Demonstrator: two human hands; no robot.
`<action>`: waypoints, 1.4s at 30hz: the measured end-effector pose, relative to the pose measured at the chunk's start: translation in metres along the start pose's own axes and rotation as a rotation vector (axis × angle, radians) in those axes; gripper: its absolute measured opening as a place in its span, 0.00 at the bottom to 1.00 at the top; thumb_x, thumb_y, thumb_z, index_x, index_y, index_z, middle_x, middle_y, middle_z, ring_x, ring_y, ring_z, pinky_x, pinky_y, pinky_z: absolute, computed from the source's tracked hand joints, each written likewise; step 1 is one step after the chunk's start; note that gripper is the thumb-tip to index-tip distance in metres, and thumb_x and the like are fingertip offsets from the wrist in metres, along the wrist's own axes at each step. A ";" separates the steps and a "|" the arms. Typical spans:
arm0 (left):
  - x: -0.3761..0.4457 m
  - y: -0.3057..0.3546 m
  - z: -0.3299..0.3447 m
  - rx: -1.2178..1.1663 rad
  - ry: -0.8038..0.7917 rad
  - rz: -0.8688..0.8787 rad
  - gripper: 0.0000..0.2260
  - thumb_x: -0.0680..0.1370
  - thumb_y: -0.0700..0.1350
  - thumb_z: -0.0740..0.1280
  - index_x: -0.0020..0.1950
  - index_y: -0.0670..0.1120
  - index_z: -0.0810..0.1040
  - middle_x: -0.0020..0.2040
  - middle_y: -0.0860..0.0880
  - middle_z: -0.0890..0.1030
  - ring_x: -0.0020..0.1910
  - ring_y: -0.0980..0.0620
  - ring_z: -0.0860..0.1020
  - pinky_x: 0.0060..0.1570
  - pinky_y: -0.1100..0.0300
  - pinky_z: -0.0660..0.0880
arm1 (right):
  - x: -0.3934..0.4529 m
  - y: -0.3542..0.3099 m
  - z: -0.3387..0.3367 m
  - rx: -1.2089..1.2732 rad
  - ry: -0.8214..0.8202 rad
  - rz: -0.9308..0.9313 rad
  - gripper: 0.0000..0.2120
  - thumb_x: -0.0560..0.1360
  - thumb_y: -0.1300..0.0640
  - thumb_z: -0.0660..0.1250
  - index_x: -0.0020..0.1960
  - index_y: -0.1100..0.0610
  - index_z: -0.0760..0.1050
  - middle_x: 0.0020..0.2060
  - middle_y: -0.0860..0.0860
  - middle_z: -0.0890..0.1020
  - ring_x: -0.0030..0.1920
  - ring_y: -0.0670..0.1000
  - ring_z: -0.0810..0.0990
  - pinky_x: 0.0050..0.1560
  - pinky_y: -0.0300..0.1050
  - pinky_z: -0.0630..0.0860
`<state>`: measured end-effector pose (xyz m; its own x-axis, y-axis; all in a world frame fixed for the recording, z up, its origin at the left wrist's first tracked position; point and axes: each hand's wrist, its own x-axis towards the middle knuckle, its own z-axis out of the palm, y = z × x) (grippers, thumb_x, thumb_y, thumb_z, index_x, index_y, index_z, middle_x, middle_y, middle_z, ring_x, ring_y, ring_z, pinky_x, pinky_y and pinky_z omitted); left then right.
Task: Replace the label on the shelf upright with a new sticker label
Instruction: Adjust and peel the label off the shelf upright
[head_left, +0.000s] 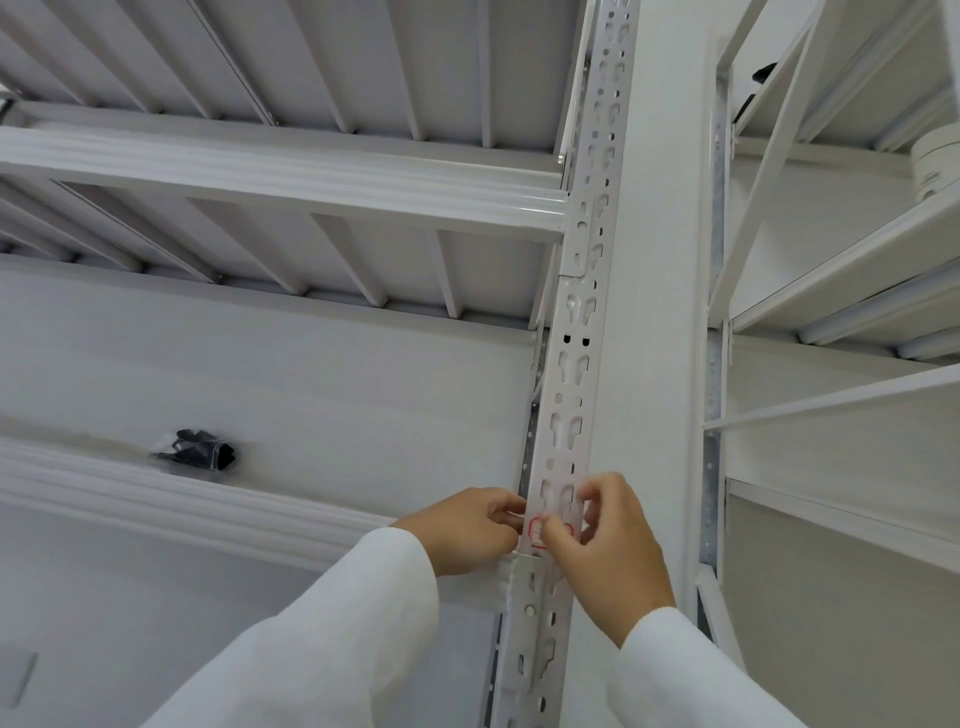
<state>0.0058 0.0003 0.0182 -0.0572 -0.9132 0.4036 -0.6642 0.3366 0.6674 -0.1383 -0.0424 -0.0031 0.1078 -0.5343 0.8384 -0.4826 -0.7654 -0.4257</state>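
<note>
Nearest, two white sleeves reaching up. Left hand pinching at the left edge of the slotted shelf upright, right hand pressing fingertips on a red-outlined sticker label between both hands. Farther left, a black bag resting on the shelf.

White metal shelving, pale wall

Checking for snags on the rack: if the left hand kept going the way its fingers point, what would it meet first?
Most likely the shelf upright itself; the left hand points right, its fingertips already at the upright's edge beside the red-marked label.
</note>
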 end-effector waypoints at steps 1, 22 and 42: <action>0.001 -0.001 0.000 -0.013 -0.010 -0.006 0.22 0.74 0.33 0.55 0.66 0.46 0.72 0.62 0.49 0.79 0.61 0.54 0.76 0.59 0.66 0.67 | 0.001 0.002 0.001 0.098 0.004 0.109 0.17 0.70 0.47 0.67 0.53 0.49 0.63 0.48 0.47 0.71 0.42 0.49 0.75 0.46 0.48 0.75; 0.001 -0.003 -0.001 -0.019 -0.006 -0.014 0.23 0.74 0.35 0.55 0.67 0.48 0.72 0.63 0.50 0.79 0.63 0.54 0.75 0.66 0.62 0.67 | 0.015 0.000 0.012 0.166 -0.219 0.342 0.14 0.68 0.51 0.66 0.53 0.53 0.73 0.45 0.48 0.80 0.47 0.52 0.78 0.50 0.50 0.77; 0.004 -0.007 0.000 0.009 0.019 -0.037 0.21 0.73 0.37 0.57 0.65 0.49 0.73 0.63 0.50 0.79 0.63 0.52 0.76 0.68 0.57 0.67 | 0.012 -0.018 0.027 0.220 -0.157 0.433 0.15 0.72 0.53 0.63 0.51 0.58 0.60 0.43 0.52 0.73 0.46 0.56 0.73 0.43 0.45 0.69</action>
<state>0.0100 -0.0061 0.0149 -0.0184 -0.9203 0.3907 -0.6723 0.3006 0.6764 -0.1048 -0.0451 0.0053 0.0761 -0.8540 0.5147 -0.3196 -0.5098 -0.7987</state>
